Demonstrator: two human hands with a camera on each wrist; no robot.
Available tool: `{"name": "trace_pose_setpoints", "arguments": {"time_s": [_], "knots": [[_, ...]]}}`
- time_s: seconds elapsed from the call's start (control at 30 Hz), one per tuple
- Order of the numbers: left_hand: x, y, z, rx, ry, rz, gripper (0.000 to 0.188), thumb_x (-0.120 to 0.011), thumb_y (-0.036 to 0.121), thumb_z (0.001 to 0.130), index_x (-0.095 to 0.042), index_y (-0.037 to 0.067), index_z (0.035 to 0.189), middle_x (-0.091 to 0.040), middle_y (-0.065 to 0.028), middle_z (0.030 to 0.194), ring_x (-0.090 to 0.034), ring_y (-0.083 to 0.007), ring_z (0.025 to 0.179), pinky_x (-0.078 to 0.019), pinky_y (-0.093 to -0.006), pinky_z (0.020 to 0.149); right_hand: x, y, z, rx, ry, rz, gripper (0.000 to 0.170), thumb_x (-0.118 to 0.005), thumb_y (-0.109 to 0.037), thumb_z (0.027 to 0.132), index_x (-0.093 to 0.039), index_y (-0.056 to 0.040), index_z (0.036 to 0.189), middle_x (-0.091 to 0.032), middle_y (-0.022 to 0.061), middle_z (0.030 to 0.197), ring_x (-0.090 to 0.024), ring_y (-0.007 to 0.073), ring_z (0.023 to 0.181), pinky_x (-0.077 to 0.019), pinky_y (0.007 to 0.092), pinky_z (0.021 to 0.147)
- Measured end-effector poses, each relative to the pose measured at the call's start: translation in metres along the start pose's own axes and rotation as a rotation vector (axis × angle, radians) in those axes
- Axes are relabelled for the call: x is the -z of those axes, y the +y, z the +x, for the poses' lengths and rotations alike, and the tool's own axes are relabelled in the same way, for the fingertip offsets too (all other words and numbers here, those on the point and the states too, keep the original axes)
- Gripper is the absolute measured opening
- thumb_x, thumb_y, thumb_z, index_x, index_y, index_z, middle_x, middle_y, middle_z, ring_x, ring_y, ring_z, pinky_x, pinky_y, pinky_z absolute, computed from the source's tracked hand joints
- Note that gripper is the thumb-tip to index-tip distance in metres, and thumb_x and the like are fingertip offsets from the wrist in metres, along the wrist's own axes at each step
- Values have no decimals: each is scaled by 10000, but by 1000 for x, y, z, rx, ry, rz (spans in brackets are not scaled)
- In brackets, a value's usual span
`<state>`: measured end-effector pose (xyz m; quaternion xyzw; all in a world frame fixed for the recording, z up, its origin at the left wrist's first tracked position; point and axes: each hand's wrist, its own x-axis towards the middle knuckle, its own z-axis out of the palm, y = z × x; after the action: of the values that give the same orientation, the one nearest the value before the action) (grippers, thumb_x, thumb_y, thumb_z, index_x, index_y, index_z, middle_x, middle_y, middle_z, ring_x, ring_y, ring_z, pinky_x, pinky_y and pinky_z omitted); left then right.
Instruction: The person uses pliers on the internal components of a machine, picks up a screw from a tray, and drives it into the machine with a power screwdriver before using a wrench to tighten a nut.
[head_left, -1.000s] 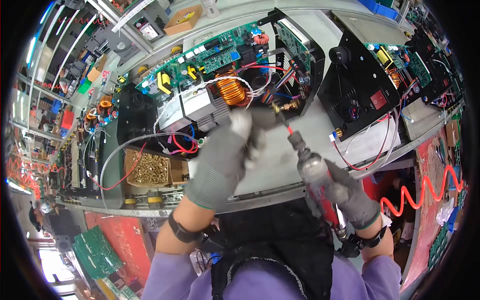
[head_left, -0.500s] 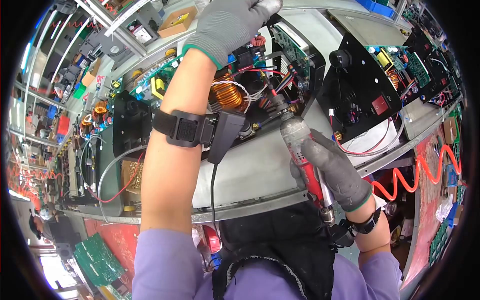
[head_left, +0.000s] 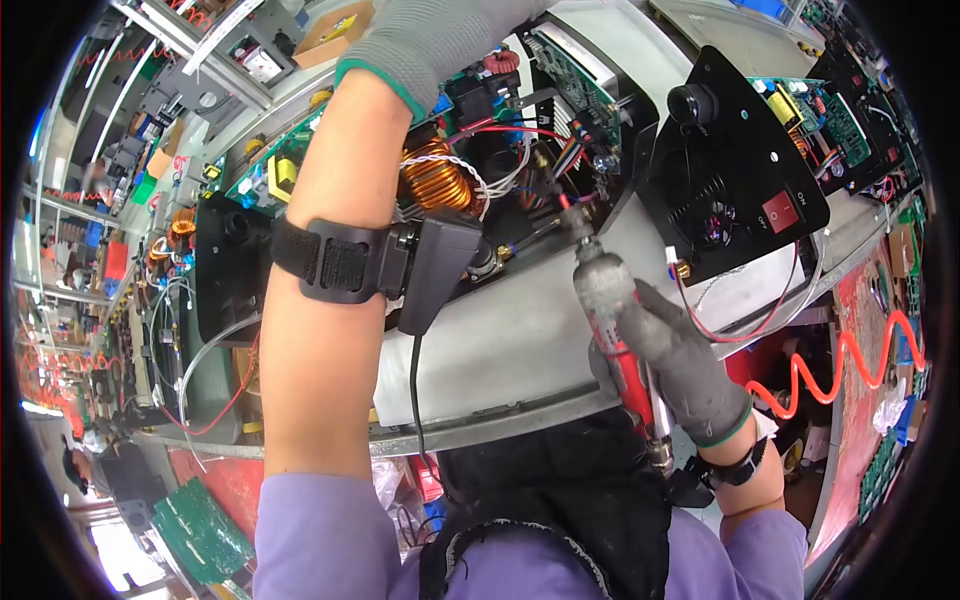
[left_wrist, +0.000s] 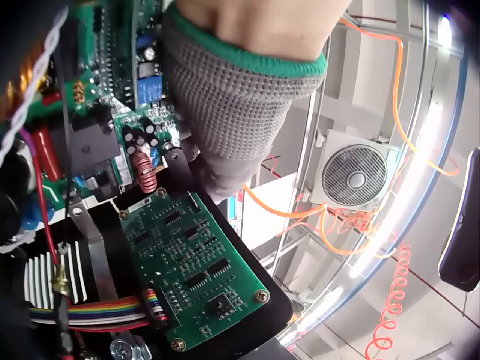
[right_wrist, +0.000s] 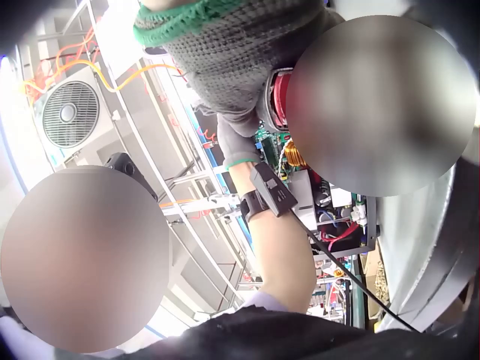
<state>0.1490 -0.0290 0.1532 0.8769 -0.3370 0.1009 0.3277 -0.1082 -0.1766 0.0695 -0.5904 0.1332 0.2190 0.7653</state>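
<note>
In the head view my gloved right hand (head_left: 680, 365) grips a red and grey air screwdriver (head_left: 603, 285), its bit pointing away from me over the front right of an opened electronics unit. That unit holds a copper-wound coil (head_left: 440, 183), green boards and bundled wires. My left arm reaches across it. The gloved left hand (head_left: 440, 45) is at its far side, fingers cut off by the top of the frame. In the left wrist view this hand (left_wrist: 232, 135) is beside the black panel (left_wrist: 279, 304) bearing a green board (left_wrist: 199, 262); its fingertips are hidden.
To the right stands a black fan panel (head_left: 735, 190) with a red power switch (head_left: 780, 212). A coiled orange hose (head_left: 840, 375) hangs beyond my right hand. More units line the bench on both sides. A metal edge (head_left: 500, 425) borders the bench before me.
My left hand has moved from near the screwdriver's bit, at the unit's front, to its far side. The right hand has brought the screwdriver forward over the unit, then slightly back.
</note>
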Motion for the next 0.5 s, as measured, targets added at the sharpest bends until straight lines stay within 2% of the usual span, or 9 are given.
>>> {"name": "trace_pose_setpoints", "arguments": {"time_s": [0.07, 0.1, 0.17, 0.2, 0.33, 0.4, 0.43, 0.5], "knots": [[0, 3, -4, -46, 31, -93, 356, -671, 297, 884, -649, -45, 984, -673, -139, 834, -610, -207, 774, -489, -355, 715, 2, 10, -6, 18, 5, -2, 446, -623, -410, 917, -514, -23, 1111, -591, 60, 769, -555, 125, 630, -465, 287, 578], [1, 6, -5, -51, 23, -97, 356, -671, 297, 884, -649, -45, 984, -673, -139, 834, -610, -207, 774, -489, -355, 715, 3, 12, -7, 19, 13, 5, 446, -623, -410, 917, -514, -23, 1111, -591, 60, 769, -555, 125, 630, -465, 287, 578], [5, 16, -8, 74, -8, -86, 335, -679, 286, 894, -657, -41, 963, -647, -77, 788, -566, -150, 742, -475, -326, 684, 4, 13, -7, -28, -8, 19, 676, -665, -452, 870, -462, 18, 1311, -601, 84, 798, -581, 149, 659, -473, 280, 595], [5, 17, -8, 110, -31, -95, 326, -685, 282, 896, -663, -38, 953, -632, -52, 763, -550, -128, 727, -466, -315, 670, 6, 17, -5, -8, -9, -15, 656, -663, -436, 870, -467, 13, 1307, -601, 84, 812, -577, 150, 660, -470, 281, 594], [13, 30, -14, 69, -57, -68, 327, -686, 282, 899, -666, -38, 963, -638, -48, 770, -550, -128, 730, -463, -309, 674, 4, 12, -2, -19, -24, -10, 623, -653, -442, 875, -484, 1, 1279, -598, 83, 802, -573, 149, 659, -465, 279, 591], [8, 34, -14, 115, -26, -87, 326, -687, 282, 898, -666, -38, 960, -642, -53, 774, -552, -128, 734, -463, -307, 676, 1, 10, 3, 59, -19, -53, 585, -635, -469, 894, -508, -13, 1238, -596, 77, 787, -567, 140, 647, -461, 272, 583], [7, 32, -15, 160, 2, -112, 325, -688, 281, 897, -666, -38, 957, -645, -58, 777, -555, -128, 737, -464, -305, 679, -2, 5, 5, 63, -27, -54, 585, -635, -469, 894, -508, -13, 1238, -596, 77, 787, -567, 140, 647, -461, 272, 583], [8, 17, -10, 112, -24, -184, 333, -688, 287, 896, -667, -38, 961, -654, -74, 788, -563, -130, 743, -468, -307, 686, -9, -7, 8, 36, 32, -52, 564, -600, -501, 917, -525, -20, 1203, -598, 69, 770, -568, 132, 632, -461, 266, 572]]}}
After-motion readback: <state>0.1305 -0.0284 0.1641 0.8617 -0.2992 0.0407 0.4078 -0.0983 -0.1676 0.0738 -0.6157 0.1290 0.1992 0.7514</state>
